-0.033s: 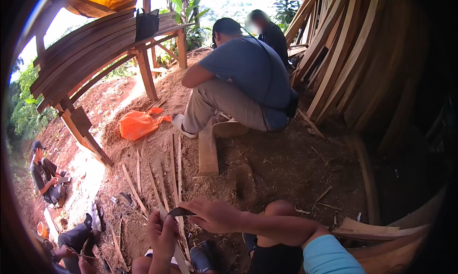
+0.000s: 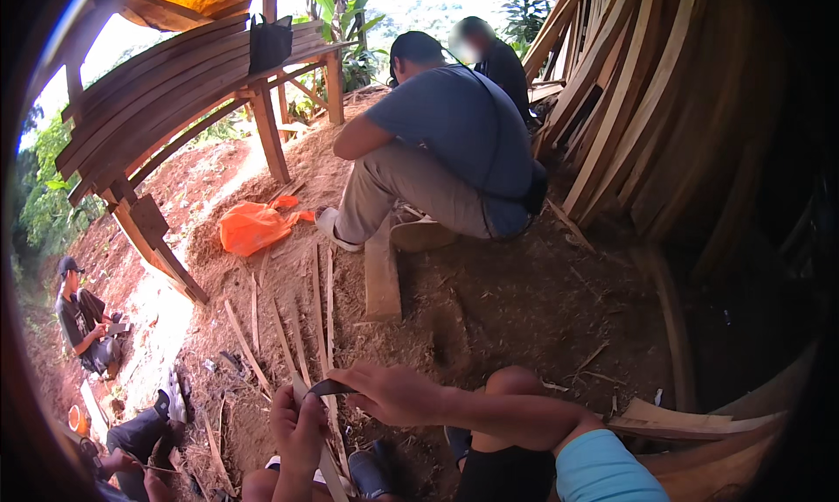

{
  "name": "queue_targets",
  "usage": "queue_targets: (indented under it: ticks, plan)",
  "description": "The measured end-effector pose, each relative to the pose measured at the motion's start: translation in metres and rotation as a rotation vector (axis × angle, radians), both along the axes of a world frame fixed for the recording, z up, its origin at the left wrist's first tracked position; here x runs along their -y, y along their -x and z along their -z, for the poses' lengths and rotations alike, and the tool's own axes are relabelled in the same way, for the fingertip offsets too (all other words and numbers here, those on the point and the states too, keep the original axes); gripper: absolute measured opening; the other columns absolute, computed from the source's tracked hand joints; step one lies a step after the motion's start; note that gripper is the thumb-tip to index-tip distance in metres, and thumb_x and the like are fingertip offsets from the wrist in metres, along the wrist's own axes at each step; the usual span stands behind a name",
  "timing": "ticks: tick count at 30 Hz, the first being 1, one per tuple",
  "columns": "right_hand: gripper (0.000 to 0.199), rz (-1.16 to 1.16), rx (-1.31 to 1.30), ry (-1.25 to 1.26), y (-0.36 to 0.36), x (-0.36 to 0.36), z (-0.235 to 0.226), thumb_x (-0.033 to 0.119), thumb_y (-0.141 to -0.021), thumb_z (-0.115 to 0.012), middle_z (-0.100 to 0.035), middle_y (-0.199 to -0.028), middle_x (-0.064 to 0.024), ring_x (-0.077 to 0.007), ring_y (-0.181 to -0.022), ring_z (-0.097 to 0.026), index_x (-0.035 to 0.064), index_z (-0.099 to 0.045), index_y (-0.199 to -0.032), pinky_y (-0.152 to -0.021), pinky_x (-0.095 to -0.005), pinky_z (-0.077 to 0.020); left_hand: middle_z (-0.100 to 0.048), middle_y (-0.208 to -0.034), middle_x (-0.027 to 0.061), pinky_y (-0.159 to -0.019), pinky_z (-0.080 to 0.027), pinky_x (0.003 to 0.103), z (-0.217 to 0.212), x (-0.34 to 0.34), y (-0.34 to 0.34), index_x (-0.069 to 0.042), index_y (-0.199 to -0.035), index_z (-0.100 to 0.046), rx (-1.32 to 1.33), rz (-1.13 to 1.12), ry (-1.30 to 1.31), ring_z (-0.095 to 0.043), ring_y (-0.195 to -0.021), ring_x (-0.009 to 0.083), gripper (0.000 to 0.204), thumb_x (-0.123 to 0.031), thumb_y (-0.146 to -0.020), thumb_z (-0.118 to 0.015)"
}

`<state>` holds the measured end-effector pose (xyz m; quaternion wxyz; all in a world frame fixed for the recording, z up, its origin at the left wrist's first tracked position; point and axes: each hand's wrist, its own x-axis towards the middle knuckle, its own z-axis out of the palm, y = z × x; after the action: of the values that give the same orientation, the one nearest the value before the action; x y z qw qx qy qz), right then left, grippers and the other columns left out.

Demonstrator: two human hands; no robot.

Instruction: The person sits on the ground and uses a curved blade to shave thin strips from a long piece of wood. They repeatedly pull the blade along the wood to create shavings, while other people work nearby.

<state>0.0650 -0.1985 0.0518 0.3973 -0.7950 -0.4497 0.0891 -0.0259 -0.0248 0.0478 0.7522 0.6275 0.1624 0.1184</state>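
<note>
My left hand (image 2: pixel 298 430) is closed around a thin pale wooden strip (image 2: pixel 331 474) that slants down between my knees. Its upper end shows just above my fingers. From the right, my right hand (image 2: pixel 395 395) reaches across and pinches a dark, flat, blade-like piece (image 2: pixel 329 387). That piece lies against the strip at my left thumb; whether it is a knife cannot be made out. Both hands are close together, and my right palm is turned away from view.
Several wooden strips (image 2: pixel 281 338) lie on the dirt ahead, near an orange plastic bag (image 2: pixel 253 228). A person in a blue shirt (image 2: pixel 454 135) sits beyond a short board (image 2: pixel 382 279). Planks (image 2: pixel 625 100) lean at right; another person's hands (image 2: pixel 118 463) show lower left.
</note>
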Motion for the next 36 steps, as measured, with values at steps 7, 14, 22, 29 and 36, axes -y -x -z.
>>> queue_targets:
  ticks: [7,14,22,29,36]
  plan:
    - [0.035,0.016,0.114,-0.08,0.001,0.0,-0.001,0.017,-0.09,-0.058,-0.055,-0.098,-0.0116,-0.0317,-0.078,-0.063,0.007,-0.053,-0.124,-0.065,-0.0412,-0.0515,-0.054,-0.062,0.0026,-0.041,-0.041,0.02,0.001,-0.003,0.002,-0.001,-0.105,-0.049,0.017,0.038,0.034,-0.049,-0.046,0.0074,0.015,-0.01,-0.093,-0.051]
    - [0.035,0.022,0.096,-0.091,0.003,-0.002,0.002,0.017,-0.091,-0.055,-0.056,-0.099,-0.0108,-0.0303,-0.082,-0.063,0.0068,-0.052,-0.124,-0.067,-0.0394,-0.0513,-0.051,-0.058,0.0012,-0.038,-0.036,0.02,-0.001,0.002,0.001,-0.005,-0.099,-0.05,0.024,0.01,0.06,-0.045,-0.042,0.0068,0.018,-0.02,-0.09,-0.046]
    - [0.035,0.045,0.092,-0.114,0.002,-0.004,0.003,0.015,-0.091,-0.055,-0.058,-0.096,-0.0111,-0.0309,-0.081,-0.063,0.0073,-0.052,-0.125,-0.066,-0.0396,-0.0511,-0.056,-0.06,0.0071,-0.036,-0.043,0.023,0.007,-0.006,0.002,0.001,-0.108,-0.049,0.051,0.02,0.179,-0.05,-0.04,0.0124,0.036,-0.029,-0.089,-0.042]
    - [0.038,0.073,0.104,-0.126,0.0,-0.003,0.001,0.014,-0.089,-0.059,-0.06,-0.095,-0.0093,-0.0288,-0.08,-0.063,0.0085,-0.051,-0.126,-0.064,-0.0377,-0.0512,-0.055,-0.059,0.0068,-0.035,-0.041,0.022,0.004,-0.005,-0.001,0.0,-0.105,-0.05,0.072,0.047,0.182,-0.05,-0.04,0.0129,0.034,-0.027,-0.088,-0.04]
    - [0.038,0.03,0.083,-0.185,-0.002,-0.005,-0.003,0.015,-0.088,-0.059,-0.057,-0.092,-0.0111,-0.0312,-0.078,-0.062,0.0047,-0.051,-0.124,-0.065,-0.0401,-0.0509,-0.051,-0.053,0.0032,-0.03,-0.034,0.021,-0.003,-0.002,-0.004,-0.002,-0.096,-0.051,0.009,0.004,0.135,-0.043,-0.035,0.0103,0.029,-0.027,-0.088,-0.038]
